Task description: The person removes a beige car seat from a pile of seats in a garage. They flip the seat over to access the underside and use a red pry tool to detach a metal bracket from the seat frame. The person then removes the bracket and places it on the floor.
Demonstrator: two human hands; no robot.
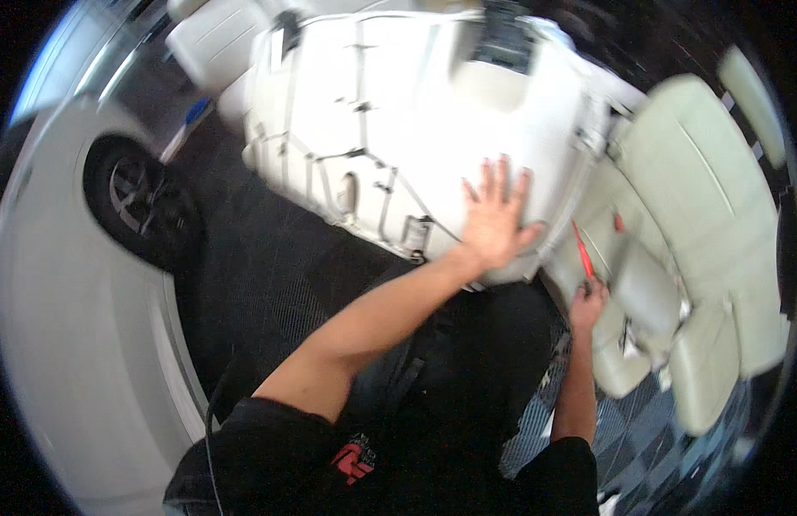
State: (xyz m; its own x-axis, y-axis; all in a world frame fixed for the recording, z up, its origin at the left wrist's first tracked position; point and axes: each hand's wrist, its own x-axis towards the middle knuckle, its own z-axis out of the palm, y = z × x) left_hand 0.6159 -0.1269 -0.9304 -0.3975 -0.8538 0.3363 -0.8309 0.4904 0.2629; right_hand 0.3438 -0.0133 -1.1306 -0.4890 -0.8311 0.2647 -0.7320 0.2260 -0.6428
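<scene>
A large white moulded panel (398, 103) lies in front of me, with dark wires or cords and small clips across it. A recess with a dark fitting (504, 39) sits near its far right end. My left hand (496, 225) lies flat on the panel near its close right edge, fingers spread, holding nothing. To the right of that edge, my right hand (590, 299) is closed around a slim red tool (583, 251) with a narrow end pointing away from me. Blur hides the tool's exact kind.
Pale leather car seats (691, 163) stand at the right, with a light grey box-shaped piece (646, 284) and a small red item (619, 223) on them. A light-coloured car (63, 284) with a black wheel (141, 202) is at the left. A blue-headed brush (195, 112) rests beyond it.
</scene>
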